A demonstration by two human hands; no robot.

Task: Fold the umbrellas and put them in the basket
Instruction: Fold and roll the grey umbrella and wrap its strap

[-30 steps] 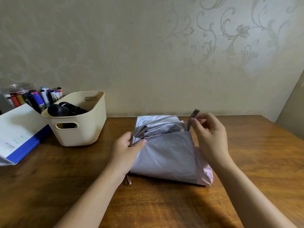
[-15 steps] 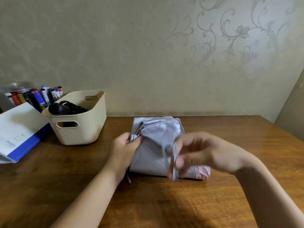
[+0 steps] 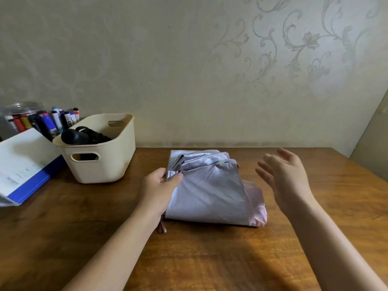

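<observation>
A collapsed silver-grey umbrella with a pink edge lies flat on the wooden table, its panels loosely layered. My left hand pinches the folds at the umbrella's left side, thumb on top. To the right of the umbrella, my right hand hovers with fingers spread and nothing in it. A cream plastic basket stands at the back left; a folded black umbrella lies inside it.
Behind the basket stand several marker pens and a clear jar. A white and blue folder leans at the far left. The wall runs along the table's back edge. A thin pink strap pokes out under my left wrist.
My right hand carried a panel from the umbrella's top right corner across the front, let go, and now hovers open on the right. My left hand kept its pinch.
</observation>
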